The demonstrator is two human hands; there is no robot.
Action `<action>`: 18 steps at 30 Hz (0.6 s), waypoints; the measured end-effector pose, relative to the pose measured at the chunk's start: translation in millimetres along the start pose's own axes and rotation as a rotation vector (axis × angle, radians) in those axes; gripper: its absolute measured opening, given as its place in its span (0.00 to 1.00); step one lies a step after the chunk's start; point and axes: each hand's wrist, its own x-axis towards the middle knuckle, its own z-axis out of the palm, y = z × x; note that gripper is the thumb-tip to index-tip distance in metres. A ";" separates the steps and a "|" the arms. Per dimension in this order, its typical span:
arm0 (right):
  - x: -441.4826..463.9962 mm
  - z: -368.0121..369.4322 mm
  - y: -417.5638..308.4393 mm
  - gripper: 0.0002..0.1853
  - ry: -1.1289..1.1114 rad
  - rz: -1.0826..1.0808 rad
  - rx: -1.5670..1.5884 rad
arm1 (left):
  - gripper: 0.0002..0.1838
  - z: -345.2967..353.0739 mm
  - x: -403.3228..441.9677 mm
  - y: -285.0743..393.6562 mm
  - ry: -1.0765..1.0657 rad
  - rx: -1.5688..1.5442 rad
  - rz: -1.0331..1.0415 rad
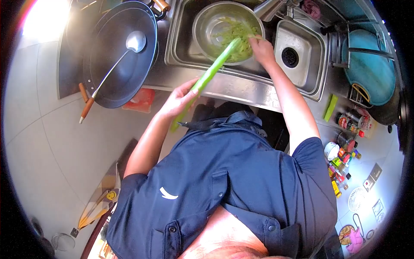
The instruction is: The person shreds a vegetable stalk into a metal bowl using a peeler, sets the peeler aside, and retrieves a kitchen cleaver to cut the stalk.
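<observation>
My left hand (185, 98) is wrapped round the lower part of a long, pale green vegetable stalk (211, 72), which slants up to the right. Its far end hangs over a steel bowl (206, 36) in the large sink basin. Green peelings (235, 32) lie in the bowl, mostly on its right side. At the bowl's right rim, close to the stalk's far end, my right hand (261, 46) has its fingers closed. What those fingers hold is small and blurred, and I cannot make it out.
At left stands a large dark wok (108, 69) with a ladle (136, 42) in it. The small basin (304, 39) is right of the bowl, below the faucet (268, 9). A green piece (330, 108) and several bottles and jars (338, 166) stand along the right side.
</observation>
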 end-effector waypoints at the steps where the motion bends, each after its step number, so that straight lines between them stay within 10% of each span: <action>1: -1.8 -4.4 -4.0 0.30 -0.003 -0.004 -0.002 | 0.30 0.2 1.0 -0.5 0.003 -0.004 0.002; 18: -82.7 13.2 -79.3 0.26 -0.343 -0.170 0.048 | 0.32 18.1 19.8 27.5 0.112 0.161 0.079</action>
